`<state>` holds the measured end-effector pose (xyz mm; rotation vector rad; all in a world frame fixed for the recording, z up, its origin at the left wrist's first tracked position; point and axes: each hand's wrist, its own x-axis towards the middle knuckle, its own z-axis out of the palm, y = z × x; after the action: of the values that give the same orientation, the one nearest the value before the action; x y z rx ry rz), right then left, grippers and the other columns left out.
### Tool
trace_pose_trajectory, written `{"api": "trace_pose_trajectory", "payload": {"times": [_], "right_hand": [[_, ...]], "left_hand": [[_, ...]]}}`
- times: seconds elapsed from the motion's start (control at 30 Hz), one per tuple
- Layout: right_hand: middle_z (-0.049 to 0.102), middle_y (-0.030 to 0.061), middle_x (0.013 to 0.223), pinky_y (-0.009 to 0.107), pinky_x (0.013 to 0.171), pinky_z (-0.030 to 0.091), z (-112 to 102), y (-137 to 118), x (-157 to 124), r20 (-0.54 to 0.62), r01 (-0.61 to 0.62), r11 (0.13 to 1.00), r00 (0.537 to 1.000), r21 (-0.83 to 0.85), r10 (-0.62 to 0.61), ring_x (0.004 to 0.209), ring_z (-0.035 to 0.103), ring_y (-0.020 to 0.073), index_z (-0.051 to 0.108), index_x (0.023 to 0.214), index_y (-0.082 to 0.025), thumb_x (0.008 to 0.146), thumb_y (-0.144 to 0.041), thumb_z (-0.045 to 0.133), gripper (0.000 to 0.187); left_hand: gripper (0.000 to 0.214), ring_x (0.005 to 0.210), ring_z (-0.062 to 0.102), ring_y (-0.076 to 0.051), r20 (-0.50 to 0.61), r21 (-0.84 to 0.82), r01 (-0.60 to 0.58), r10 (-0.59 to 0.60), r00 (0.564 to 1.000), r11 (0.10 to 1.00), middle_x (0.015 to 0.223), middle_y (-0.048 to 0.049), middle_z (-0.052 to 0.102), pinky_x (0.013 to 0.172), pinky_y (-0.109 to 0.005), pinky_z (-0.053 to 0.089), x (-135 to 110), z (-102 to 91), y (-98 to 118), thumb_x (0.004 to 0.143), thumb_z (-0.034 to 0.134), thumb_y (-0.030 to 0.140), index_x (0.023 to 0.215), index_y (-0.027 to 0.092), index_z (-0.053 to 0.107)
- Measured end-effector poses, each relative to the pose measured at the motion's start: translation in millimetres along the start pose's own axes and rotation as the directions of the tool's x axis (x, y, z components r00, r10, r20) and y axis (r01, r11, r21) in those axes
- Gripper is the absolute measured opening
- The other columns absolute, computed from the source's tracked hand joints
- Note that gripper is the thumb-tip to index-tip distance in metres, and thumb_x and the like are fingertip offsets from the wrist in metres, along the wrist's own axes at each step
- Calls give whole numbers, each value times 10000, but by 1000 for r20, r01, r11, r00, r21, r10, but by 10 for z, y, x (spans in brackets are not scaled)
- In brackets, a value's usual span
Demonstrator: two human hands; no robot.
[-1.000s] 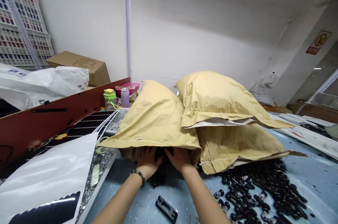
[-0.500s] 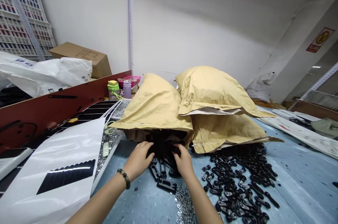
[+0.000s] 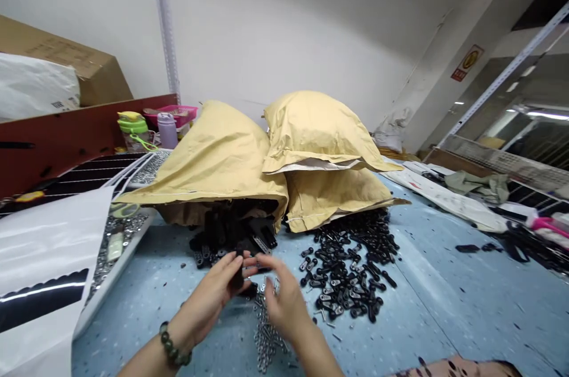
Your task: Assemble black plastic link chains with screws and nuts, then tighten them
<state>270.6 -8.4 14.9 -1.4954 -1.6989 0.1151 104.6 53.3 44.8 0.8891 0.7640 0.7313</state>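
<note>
My left hand [image 3: 211, 291], with a beaded bracelet at its wrist, holds a black plastic part [image 3: 237, 279] between thumb and fingers; its exact kind is partly hidden. Close by on its right, my right hand [image 3: 287, 300] has thumb and fingers apart, its fingertips near those of the left. Behind both hands a heap of flat black parts [image 3: 222, 232] spills from the mouth of a yellow sack [image 3: 217, 157]. Below the right hand lies a pile of small metal screws [image 3: 267, 335]. To the right spreads a pile of small black pieces with metal inserts [image 3: 351, 282].
Two more yellow sacks, an upper one [image 3: 320, 128] and a lower one [image 3: 338, 193], are stacked at the right. On the left, a tray [image 3: 115, 279] of metal bits lies beside a white sheet [image 3: 40, 246]. Bottles [image 3: 167, 130] and a pink basket [image 3: 184, 116] stand behind.
Both hands have drawn back from the sack's mouth toward me. Black parts now lie further out, and my left hand has one. The view has turned right.
</note>
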Motion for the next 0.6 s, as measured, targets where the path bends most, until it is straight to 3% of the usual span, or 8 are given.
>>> {"api": "trace_pose_trajectory", "payload": {"times": [0.07, 0.17, 0.27, 0.33, 0.4, 0.47, 0.5, 0.6], "right_hand": [[627, 113, 1138, 375, 911, 468, -204, 326, 25, -149, -262, 950, 960, -172, 238, 1043, 571, 213, 565, 1183, -171, 866, -106, 350, 388], [652, 134, 1069, 470, 949, 396, -450, 844, 127, -160, -379, 895, 923, -236, 349, 1049, 543, 280, 665, 1014, -170, 795, -59, 427, 342], [672, 96, 871, 480, 950, 370, -504, 1065, 212, -97, -411, 882, 912, -231, 399, 1008, 552, 297, 703, 788, -199, 717, -40, 527, 248], [656, 87, 859, 444, 932, 395, -467, 967, 222, -51, -407, 894, 913, -188, 405, 976, 568, 275, 705, 797, -198, 748, -74, 536, 216], [643, 77, 948, 365, 882, 446, -414, 703, 179, 13, -380, 918, 923, -114, 384, 940, 591, 225, 700, 922, -208, 825, -142, 505, 227], [629, 45, 1014, 275, 808, 483, -359, 351, 92, 112, -328, 945, 939, 5, 325, 915, 608, 170, 675, 1027, -247, 891, -210, 467, 251], [620, 45, 1030, 265, 808, 483, -331, 173, 43, 212, -292, 945, 943, 147, 259, 941, 600, 167, 665, 1052, -247, 904, -218, 466, 250], [625, 25, 919, 260, 745, 482, -255, -236, -71, 292, -246, 924, 943, 294, 159, 846, 600, 160, 658, 985, -237, 853, -159, 544, 191]], "left_hand": [[373, 725, 553, -125, -38, 111, 24, -20, 999, 994, 838, 5, 600, 679, -233, 461, -12, -25, -40, 825, 631, 458, 1096, 213, 556], [425, 571, 449, -116, 12, 394, 32, -40, 999, 919, 666, 67, 473, 570, -226, 391, -77, -43, -97, 877, 537, 495, 1209, 245, 454], [390, 628, 495, -158, 81, 608, -100, 64, 995, 788, 690, 41, 494, 627, -274, 406, -167, -28, -131, 893, 481, 495, 1180, 231, 462], [308, 814, 550, -206, 129, 704, -213, 173, 976, 677, 854, -26, 579, 747, -313, 418, -216, -26, -122, 910, 445, 470, 1083, 225, 520], [280, 885, 559, -223, 164, 763, -244, 185, 969, 598, 928, -51, 607, 795, -325, 415, -258, -36, -91, 941, 385, 442, 1004, 220, 542], [303, 793, 575, -210, 166, 793, -204, 118, 979, 574, 852, -36, 616, 740, -318, 433, -300, -51, -59, 966, 317, 427, 977, 215, 533], [303, 768, 579, -204, 167, 799, -193, 98, 981, 569, 831, -27, 617, 725, -313, 440, -322, -59, -50, 972, 302, 417, 992, 216, 528], [237, 952, 579, -217, 219, 808, -263, 145, 965, 528, 1022, -36, 623, 830, -314, 438, -384, -84, -58, 963, 366, 367, 1101, 244, 515]]}}
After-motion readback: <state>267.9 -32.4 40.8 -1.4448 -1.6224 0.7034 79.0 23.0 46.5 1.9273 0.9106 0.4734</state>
